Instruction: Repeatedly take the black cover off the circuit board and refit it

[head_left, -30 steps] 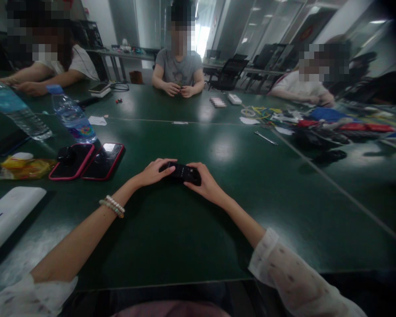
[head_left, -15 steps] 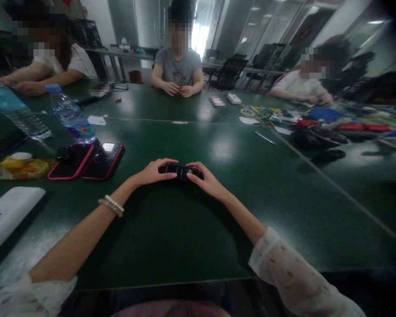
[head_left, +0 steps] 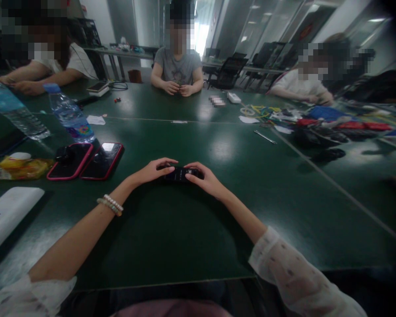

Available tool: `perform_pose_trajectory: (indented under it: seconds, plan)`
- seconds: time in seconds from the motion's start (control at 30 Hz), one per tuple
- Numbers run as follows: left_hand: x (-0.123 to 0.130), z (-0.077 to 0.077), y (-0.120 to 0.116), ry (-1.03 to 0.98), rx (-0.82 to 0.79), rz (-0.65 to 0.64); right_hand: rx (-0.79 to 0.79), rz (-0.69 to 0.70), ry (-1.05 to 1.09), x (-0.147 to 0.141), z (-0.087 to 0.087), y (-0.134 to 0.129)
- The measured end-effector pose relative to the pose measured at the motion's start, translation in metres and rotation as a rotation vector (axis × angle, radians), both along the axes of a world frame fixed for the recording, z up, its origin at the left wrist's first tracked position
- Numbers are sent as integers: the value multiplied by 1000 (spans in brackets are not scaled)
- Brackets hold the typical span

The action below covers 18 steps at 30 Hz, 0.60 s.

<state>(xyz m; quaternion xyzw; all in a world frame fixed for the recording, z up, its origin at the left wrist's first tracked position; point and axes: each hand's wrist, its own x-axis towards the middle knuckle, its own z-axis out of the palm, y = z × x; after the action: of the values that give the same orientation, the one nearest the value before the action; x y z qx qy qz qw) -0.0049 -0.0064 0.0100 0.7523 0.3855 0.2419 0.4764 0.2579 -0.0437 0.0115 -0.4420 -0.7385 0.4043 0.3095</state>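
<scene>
Gripping a small black device [head_left: 180, 174] from both ends, we are closing our left hand [head_left: 152, 171] and right hand [head_left: 207, 180] on it. It is lying on the green table [head_left: 185, 229], right of two pink-cased phones [head_left: 86, 160].

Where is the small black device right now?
In the head view the black device lies mid-table on the green table, held between the left hand and right hand, right of the two red-cased phones.
</scene>
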Motion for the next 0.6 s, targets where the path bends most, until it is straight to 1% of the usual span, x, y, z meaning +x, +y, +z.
perform_pose_trajectory:
  seconds: [0.13, 0.3, 0.5, 0.6]
  plan:
    - [1, 0, 0, 3, 36, -6, -22, -18, -24, 1, -2, 1]
    - [-1, 1, 0, 102, 172, -23, -2, -57, -24, 1, -5, 3]
    - [1, -2, 0, 211, 244, 34, 39, -200, -90, -3, -11, 5]
    - [4, -3, -1, 262, 294, 65, 38, -237, -103, -5, -14, 5]
